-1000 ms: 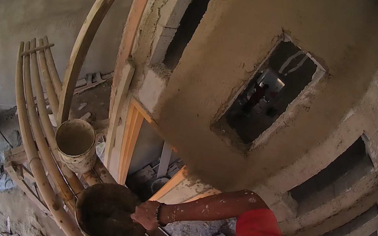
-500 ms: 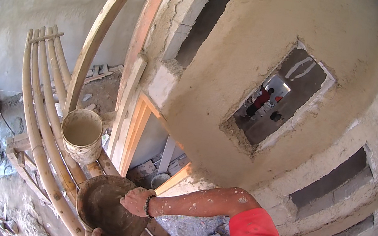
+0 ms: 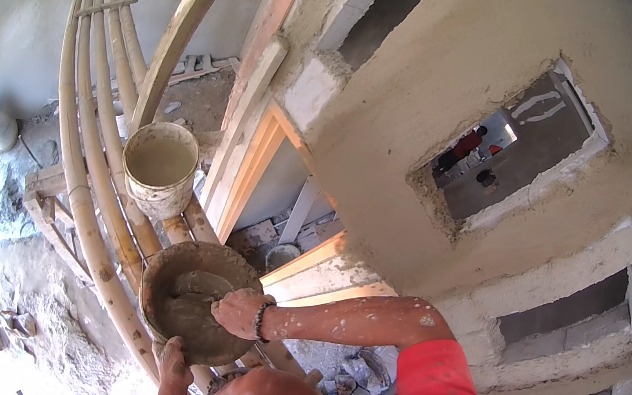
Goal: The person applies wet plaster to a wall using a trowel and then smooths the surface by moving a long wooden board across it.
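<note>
A: Where is the mortar pan (image 3: 191,306)?

B: It is in the lower middle of the frame, resting on the bamboo poles (image 3: 94,162) of a scaffold. Grey wet mortar (image 3: 189,308) lies inside it.

A: And the hands?

B: The right hand (image 3: 238,311) is inside the pan, fingers curled down into the mortar. The left hand (image 3: 171,356) grips the near rim of the pan from below, fingers closed on the edge.

A: What else is near?

B: A dirty bucket (image 3: 159,167) stands on the poles, just above the pan. A plastered wall (image 3: 445,110) with a square opening (image 3: 508,158) fills the upper right of the frame.
</note>
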